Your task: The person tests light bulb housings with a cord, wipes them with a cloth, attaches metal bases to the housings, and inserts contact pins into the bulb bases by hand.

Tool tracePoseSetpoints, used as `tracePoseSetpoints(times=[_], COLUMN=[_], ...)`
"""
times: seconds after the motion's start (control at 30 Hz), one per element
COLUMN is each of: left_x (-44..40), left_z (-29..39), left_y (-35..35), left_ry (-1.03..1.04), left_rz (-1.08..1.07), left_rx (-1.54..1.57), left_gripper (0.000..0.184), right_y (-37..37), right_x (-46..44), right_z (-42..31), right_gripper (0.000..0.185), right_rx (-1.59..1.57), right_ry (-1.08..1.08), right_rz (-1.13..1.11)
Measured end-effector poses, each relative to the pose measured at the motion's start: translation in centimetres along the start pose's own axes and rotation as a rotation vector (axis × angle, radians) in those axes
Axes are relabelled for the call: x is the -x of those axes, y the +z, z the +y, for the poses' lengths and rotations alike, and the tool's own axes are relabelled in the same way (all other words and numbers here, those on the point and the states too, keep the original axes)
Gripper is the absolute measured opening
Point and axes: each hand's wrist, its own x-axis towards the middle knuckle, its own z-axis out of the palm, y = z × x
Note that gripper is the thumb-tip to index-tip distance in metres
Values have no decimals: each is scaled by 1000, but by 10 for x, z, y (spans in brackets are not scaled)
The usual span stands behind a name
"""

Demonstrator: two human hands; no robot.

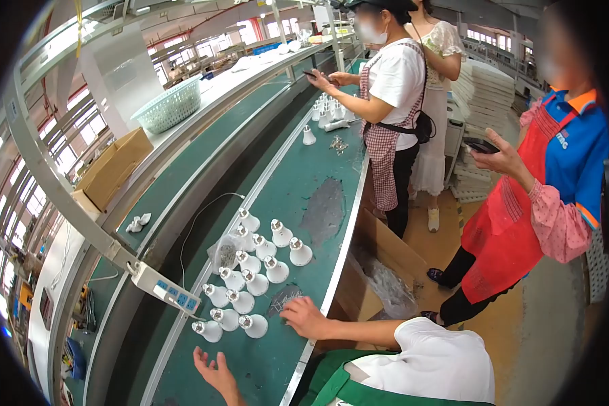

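Note:
My left hand [215, 371] hovers over the near end of the green belt [183, 369], below the nearest bulbs, with its fingers apart and nothing in them. My right hand [306, 318] rests by a small heap of thin metal pins [285, 298] on a dark patch, its fingers curled together at the edge. Whatever its fingertips pinch is too small to make out. Left of it, several white light bulbs [254, 325] stand cap up in loose rows. Beside them sits a clear plastic bag [226, 254] of small parts.
A power strip [164, 287] on a metal post borders the belt at left. Farther along are another bulb [308, 135] and small metal parts [337, 144]. Two people holding phones [481, 145] stand at right, another behind. A cardboard box [379, 254] holds plastic wrap.

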Motion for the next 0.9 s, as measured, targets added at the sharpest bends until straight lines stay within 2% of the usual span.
tracePoseSetpoints(times=[0.1, 0.13, 0.3, 0.33, 0.5, 0.6, 0.9], left_x=[36, 47, 83, 85, 105, 112, 112], left_z=[9, 9, 24, 24, 18, 15, 15], left_y=[-8, -10, -14, -13, -20, -24, -24], left_ry=[-3, 3, -61, -78, -105, -104, -84], left_rz=[-66, -81, -25, 1, 3, -5, -16], left_rx=[79, 94, 197, 209, 258, 263, 258], left_gripper=[59, 58, 58, 57, 50, 49, 44], right_y=[-15, -12, -9, -5, 1, -2, -9], right_x=[-20, -21, -28, -29, -32, -34, -44], right_z=[5, 12, 22, 26, 31, 30, 27], right_gripper=[35, 42, 27, 20, 12, 15, 4], right_rx=[93, 159, 308, 325, 58, 13, -30], right_ry=[17, 34, -26, -96, -34, -4, 71], right_rz=[-2, -82, -289, -183, -187, -222, -255])
